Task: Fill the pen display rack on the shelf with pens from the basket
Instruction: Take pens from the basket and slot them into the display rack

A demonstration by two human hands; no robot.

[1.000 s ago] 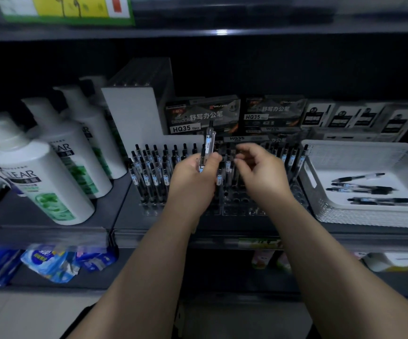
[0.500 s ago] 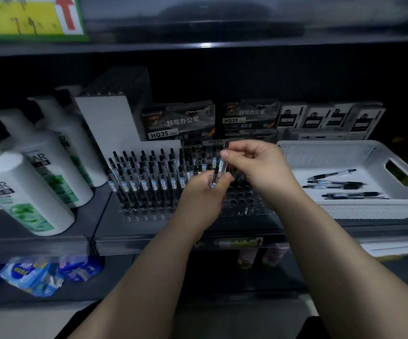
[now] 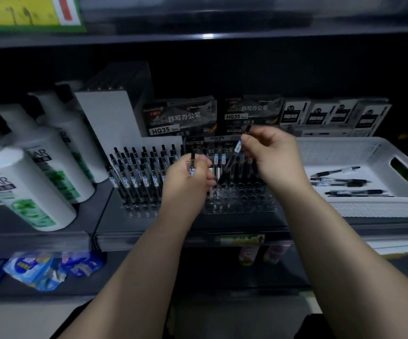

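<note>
Nearest, two bare forearms reach up from below. Under them a lower shelf holds crinkled blue packets, down and to the left of the left hand. Above it runs the dark grey shelf, dimly lit, with a glossy front strip that carries a small green-and-red label below the right hand. On this shelf, directly under both hands, sits the pen display rack, clear plastic with rows of round holes showing in front of the hands. Just left of the left hand it is packed with standing pens, slim clear barrels with black tops. The left hand is curled round an upright pen whose black top pokes above the fist. The right hand, slightly higher and apart from it, pinches a tilted pen near its upper end, the tip slanting down toward the left hand over the rack; whether it touches the rack I cannot tell. Right of the right hand a white perforated plastic basket with a cut-out handle rests on the same shelf, loose pens lying flat inside. Left of the left hand stand smooth white shampoo bottles with green labels. Beyond the hands are dark pen boxes marked HQ35, and beyond the right hand pale boxes. A blurred yellow tag hangs high above the left hand.
</note>
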